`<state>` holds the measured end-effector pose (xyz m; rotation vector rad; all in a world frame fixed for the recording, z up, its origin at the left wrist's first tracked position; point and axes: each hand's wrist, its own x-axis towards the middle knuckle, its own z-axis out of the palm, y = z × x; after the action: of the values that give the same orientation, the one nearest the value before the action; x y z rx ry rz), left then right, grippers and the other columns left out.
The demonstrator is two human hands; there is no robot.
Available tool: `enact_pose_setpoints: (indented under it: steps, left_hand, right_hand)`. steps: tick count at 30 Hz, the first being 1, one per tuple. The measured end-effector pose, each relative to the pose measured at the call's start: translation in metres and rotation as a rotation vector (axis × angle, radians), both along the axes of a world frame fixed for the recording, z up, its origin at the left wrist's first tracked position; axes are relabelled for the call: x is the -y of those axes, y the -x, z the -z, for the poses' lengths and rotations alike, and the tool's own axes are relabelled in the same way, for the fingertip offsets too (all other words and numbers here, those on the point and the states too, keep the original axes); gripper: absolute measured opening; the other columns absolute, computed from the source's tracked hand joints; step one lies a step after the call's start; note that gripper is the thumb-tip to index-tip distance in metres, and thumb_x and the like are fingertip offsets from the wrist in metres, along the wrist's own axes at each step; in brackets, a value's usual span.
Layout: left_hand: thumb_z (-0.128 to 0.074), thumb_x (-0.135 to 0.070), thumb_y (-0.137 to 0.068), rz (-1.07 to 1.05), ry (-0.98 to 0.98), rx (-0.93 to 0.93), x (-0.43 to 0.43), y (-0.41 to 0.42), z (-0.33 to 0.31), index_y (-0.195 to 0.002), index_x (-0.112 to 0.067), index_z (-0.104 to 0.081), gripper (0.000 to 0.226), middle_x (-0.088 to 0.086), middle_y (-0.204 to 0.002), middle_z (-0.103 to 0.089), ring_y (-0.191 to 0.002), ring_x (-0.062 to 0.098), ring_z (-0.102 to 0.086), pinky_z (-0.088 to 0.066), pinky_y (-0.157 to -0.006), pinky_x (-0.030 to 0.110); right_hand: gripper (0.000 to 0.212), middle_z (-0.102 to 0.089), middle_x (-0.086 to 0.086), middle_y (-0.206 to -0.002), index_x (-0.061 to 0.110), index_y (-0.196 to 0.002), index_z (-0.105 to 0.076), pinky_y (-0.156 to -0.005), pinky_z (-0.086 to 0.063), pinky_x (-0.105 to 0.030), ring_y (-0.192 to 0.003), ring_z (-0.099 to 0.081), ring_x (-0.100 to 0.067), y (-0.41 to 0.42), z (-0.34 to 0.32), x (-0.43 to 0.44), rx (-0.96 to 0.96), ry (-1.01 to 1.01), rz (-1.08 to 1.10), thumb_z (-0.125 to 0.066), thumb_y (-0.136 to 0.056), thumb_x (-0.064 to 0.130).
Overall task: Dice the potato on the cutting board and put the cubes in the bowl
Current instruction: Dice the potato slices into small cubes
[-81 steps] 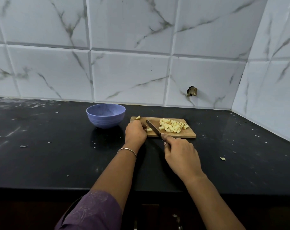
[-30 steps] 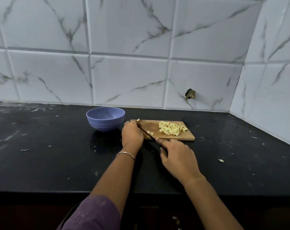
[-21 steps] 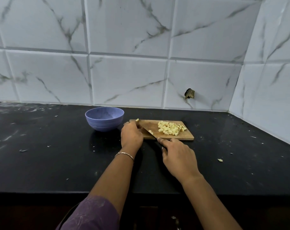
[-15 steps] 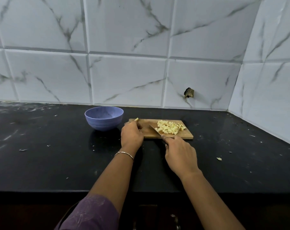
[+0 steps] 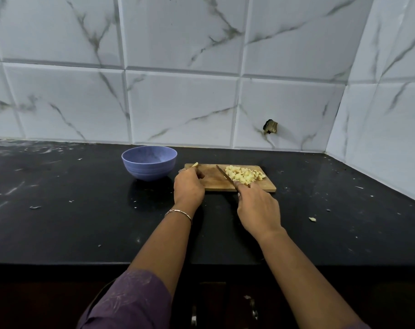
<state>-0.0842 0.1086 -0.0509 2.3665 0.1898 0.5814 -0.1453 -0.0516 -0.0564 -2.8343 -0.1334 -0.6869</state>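
A wooden cutting board lies on the black counter, with a pile of pale potato cubes on its right half. One small potato piece sits at the board's far left corner. My left hand lies over the board's left end with curled fingers, holding it. My right hand grips the handle of a knife. Its blade points away from me and its edge lies against the left side of the cube pile. A blue bowl stands just left of the board; it looks empty.
The black counter runs left and right, speckled with small scraps. A potato bit lies to the right of my right arm. White marble tiles form the back wall and the right corner wall.
The knife moved from beside my left hand rightward across the board, and the loose cut pieces now lie with the pile. My left hand stayed in place.
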Motion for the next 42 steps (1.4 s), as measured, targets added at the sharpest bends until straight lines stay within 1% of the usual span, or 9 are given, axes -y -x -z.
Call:
enact_pose_setpoints:
  steps: [7, 11, 14, 17, 22, 30, 33, 37, 42]
  left_hand:
    - [-0.06, 0.007, -0.086, -0.036, 0.087, 0.057, -0.003, -0.004, 0.002, -0.12, -0.014, -0.065, 0.04, 0.008, -0.121, -0.059, -0.115, 0.025, -0.056, -0.05, -0.099, 0.04]
    - [-0.058, 0.001, -0.09, -0.045, 0.08, 0.05, -0.002, -0.009, 0.002, -0.127, -0.011, -0.06, 0.04, 0.011, -0.124, -0.057, -0.119, 0.027, -0.052, -0.048, -0.102, 0.039]
    - [-0.057, -0.005, -0.093, -0.047, 0.09, 0.04, -0.004, -0.011, 0.002, -0.131, -0.013, -0.056, 0.039, 0.011, -0.125, -0.055, -0.121, 0.027, -0.051, -0.047, -0.101, 0.038]
    - [-0.057, -0.008, -0.092, -0.04, 0.09, 0.027, -0.005, -0.013, 0.003, -0.13, -0.015, -0.057, 0.039, 0.011, -0.123, -0.055, -0.119, 0.026, -0.052, -0.047, -0.099, 0.036]
    - [-0.061, -0.01, -0.091, -0.052, 0.081, -0.028, -0.007, -0.019, 0.007, -0.124, -0.012, -0.06, 0.034, 0.01, -0.126, -0.055, -0.119, 0.026, -0.054, -0.049, -0.098, 0.038]
    - [-0.052, -0.005, -0.091, 0.01, -0.073, -0.03, -0.012, -0.052, 0.0, -0.13, -0.007, -0.057, 0.039, 0.016, -0.13, -0.056, -0.125, 0.029, -0.049, -0.039, -0.108, 0.037]
    - [-0.048, -0.006, -0.095, -0.002, -0.164, -0.09, -0.012, -0.07, -0.007, -0.131, -0.005, -0.055, 0.038, 0.018, -0.133, -0.054, -0.126, 0.031, -0.049, -0.039, -0.105, 0.037]
    - [-0.044, -0.011, -0.098, -0.025, -0.343, -0.152, -0.009, -0.086, -0.013, -0.124, -0.006, -0.057, 0.029, 0.019, -0.13, -0.053, -0.121, 0.034, -0.051, -0.042, -0.097, 0.038]
    - [-0.044, -0.008, -0.098, -0.036, -0.467, -0.155, -0.008, -0.1, -0.013, -0.114, -0.006, -0.061, 0.024, 0.018, -0.123, -0.057, -0.115, 0.034, -0.054, -0.045, -0.092, 0.038]
  right_hand:
    - [0.056, -0.045, 0.002, -0.1, 0.029, -0.157, -0.02, -0.052, -0.029, -0.025, -0.076, -0.046, -0.013, -0.004, -0.011, -0.009, -0.037, -0.037, -0.042, -0.04, -0.105, 0.02]
    - [0.055, -0.05, 0.0, -0.102, 0.025, -0.157, -0.023, -0.062, -0.038, -0.028, -0.08, -0.05, -0.015, -0.023, -0.02, -0.019, -0.051, -0.04, -0.075, -0.04, -0.105, 0.02]
    - [0.055, -0.056, -0.005, -0.114, 0.022, -0.157, -0.025, -0.073, -0.044, -0.032, -0.097, -0.059, -0.021, -0.04, -0.027, -0.03, -0.069, -0.044, -0.108, -0.039, -0.104, 0.019]
    - [0.053, -0.057, -0.007, -0.118, 0.021, -0.157, -0.026, -0.072, -0.04, -0.031, -0.102, -0.06, -0.023, -0.056, -0.029, -0.041, -0.065, -0.047, -0.134, -0.038, -0.105, 0.019]
    - [0.055, -0.057, -0.006, -0.115, 0.022, -0.157, -0.025, -0.068, -0.041, -0.031, -0.096, -0.062, -0.023, -0.082, -0.027, -0.051, -0.059, -0.019, -0.162, -0.041, -0.104, 0.018]
    - [0.054, -0.061, -0.005, -0.113, 0.021, -0.157, -0.026, -0.068, -0.041, -0.031, -0.096, -0.062, -0.022, -0.097, -0.019, -0.045, -0.009, -0.076, -0.169, -0.042, -0.105, 0.022]
    - [0.053, -0.06, -0.006, -0.114, 0.022, -0.157, -0.025, -0.068, -0.037, -0.03, -0.098, -0.062, -0.022, -0.099, -0.02, -0.044, 0.007, -0.103, -0.171, -0.04, -0.105, 0.022]
    - [0.054, -0.06, -0.005, -0.114, 0.021, -0.157, -0.025, -0.068, -0.038, -0.029, -0.097, -0.061, -0.021, -0.103, -0.021, -0.044, 0.029, -0.116, -0.158, -0.041, -0.105, 0.021]
    - [0.054, -0.06, -0.005, -0.118, 0.021, -0.157, -0.024, -0.068, -0.037, -0.028, -0.099, -0.062, -0.02, -0.105, -0.023, -0.044, 0.045, -0.115, -0.152, -0.04, -0.106, 0.021]
